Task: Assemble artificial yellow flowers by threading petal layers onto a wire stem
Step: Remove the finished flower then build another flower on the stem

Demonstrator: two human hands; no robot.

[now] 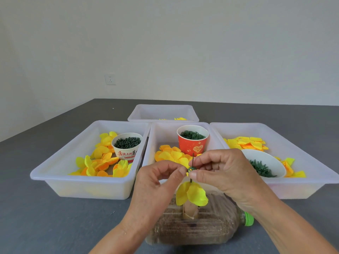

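Observation:
A thin dark wire stem (pixel 193 160) stands upright over a clear plastic bottle (pixel 198 228) lying on its side. A yellow petal layer (pixel 192 195) hangs on the stem's lower part. My left hand (pixel 156 184) and my right hand (pixel 223 173) meet at the stem, both pinching a small green piece (pixel 190 169) threaded on it, just above the petals. The stem's tip sticks up between my fingers.
Three white trays (pixel 88 187) (pixel 152 143) (pixel 311 180) sit side by side with yellow petals; a fourth (pixel 163 111) lies behind. A white paper cup (pixel 126 145), a red cup (pixel 192 140) and a white bowl (pixel 266 162) hold dark green parts. The table is grey.

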